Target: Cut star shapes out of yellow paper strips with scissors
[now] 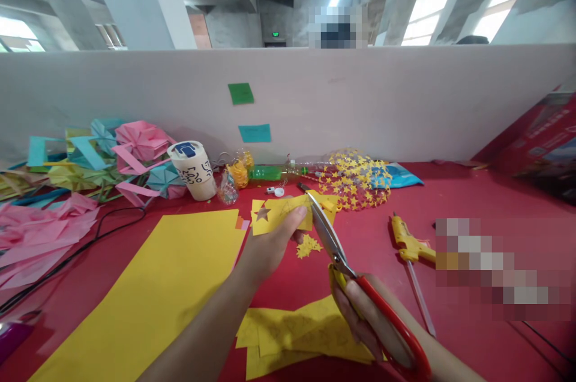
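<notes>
My left hand [275, 244] pinches a strip of yellow paper [274, 223], thumb on top, above the middle of the table. Near the strip's left end is a star-shaped hole, and faint drawn lines show beside it. In my right hand [360, 310] is a pair of scissors [335, 244] with red and yellow handles. The blades point up and away, at the strip's right edge; whether they touch it I cannot tell. Just beyond my left thumb lies a small pile of cut yellow stars [308, 246]. Marked yellow paper strips [297, 334] lie below my hands.
Large yellow sheets [148, 286] lie at left. Folded paper flowers [141, 145] and a white cup [193, 172] stand behind. Near the white partition [360, 94] are a green bottle [270, 173] and many yellow stars [360, 181]. A yellow glue gun [407, 241] lies at right.
</notes>
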`<state>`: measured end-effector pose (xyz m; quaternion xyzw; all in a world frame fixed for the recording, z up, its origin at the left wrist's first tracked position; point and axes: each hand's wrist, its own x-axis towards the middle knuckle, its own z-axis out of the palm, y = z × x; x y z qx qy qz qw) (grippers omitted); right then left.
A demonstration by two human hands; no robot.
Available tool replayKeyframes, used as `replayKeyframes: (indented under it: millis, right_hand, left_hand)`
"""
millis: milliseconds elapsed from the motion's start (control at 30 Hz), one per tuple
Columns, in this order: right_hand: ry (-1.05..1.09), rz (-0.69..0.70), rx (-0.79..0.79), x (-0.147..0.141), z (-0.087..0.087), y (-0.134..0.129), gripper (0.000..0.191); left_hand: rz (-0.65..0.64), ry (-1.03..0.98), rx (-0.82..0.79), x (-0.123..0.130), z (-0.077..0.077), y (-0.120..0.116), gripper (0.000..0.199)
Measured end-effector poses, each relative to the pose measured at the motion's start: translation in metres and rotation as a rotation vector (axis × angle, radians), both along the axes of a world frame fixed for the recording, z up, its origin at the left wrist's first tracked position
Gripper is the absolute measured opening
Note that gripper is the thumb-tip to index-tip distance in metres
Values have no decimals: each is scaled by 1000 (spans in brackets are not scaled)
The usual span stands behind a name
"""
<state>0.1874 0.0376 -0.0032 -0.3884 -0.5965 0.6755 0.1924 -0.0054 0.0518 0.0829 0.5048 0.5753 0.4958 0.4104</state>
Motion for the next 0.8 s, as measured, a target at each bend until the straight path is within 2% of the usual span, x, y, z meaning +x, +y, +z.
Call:
replayKeyframes:
  millis: [167,300,533,667,733,800]
  right_hand:
    - [-12,-17,38,0,19,-4,58]
    - [-57,-20,48,-2,25,-5,58]
    - [-78,-41,54,-4,31,-6,57]
    - [-83,-41,73,-3,33,-5,56]
    - [-82,-36,74,-2,31,-4,55]
    - [-80,-29,68,-1,26,-1,54]
  left_hand:
    - [-7,21,3,-1,-1,-1,43]
    - [-25,28,30,-1,-3,-1,43]
    - [-32,59,77,-4,-2,-2,45]
    - [40,101,2,-6,-6,-3,47]
    - [40,50,7,-8,-9,-2,45]
    - [-26,-64,78,-9,-12,1,40]
